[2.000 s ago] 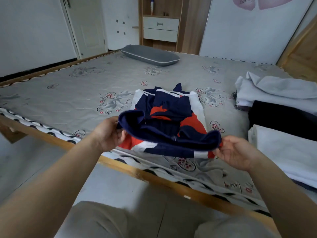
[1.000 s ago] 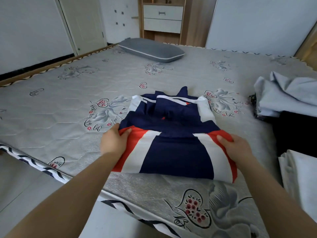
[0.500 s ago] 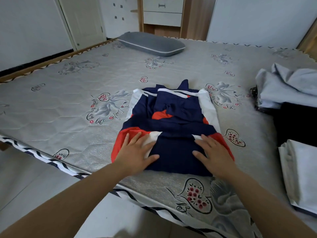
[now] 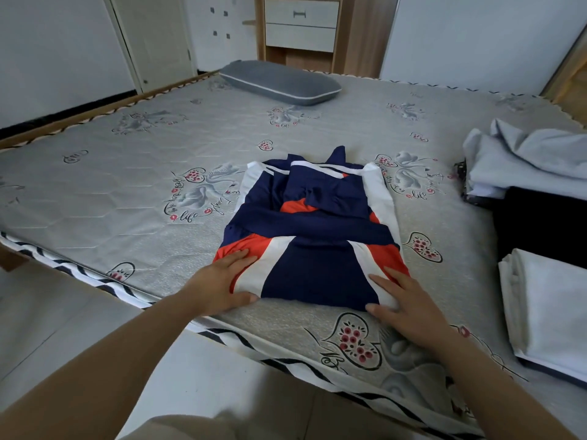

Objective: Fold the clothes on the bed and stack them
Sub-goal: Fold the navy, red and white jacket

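A navy, red and white garment (image 4: 314, 230) lies partly folded on the grey mattress (image 4: 127, 198), its near part doubled over. My left hand (image 4: 222, 282) lies flat on its near left corner, fingers straight, thumb along the near fold. My right hand (image 4: 403, 303) lies flat on the near right corner, thumb against the folded edge. A folded white cloth (image 4: 552, 309) lies at the right edge of the bed. Behind it sit a black garment (image 4: 543, 227) and a crumpled pale grey one (image 4: 533, 160).
A grey pillow (image 4: 279, 82) lies at the far side of the bed. The wooden bed frame (image 4: 95, 104) runs along the left and near edges. A wooden cabinet with white drawers (image 4: 301, 27) stands behind the bed, a door (image 4: 155, 39) to its left.
The garment's near end was lifted, folded over onto itself and laid down. My hands then slid outward from its middle to the near corners.
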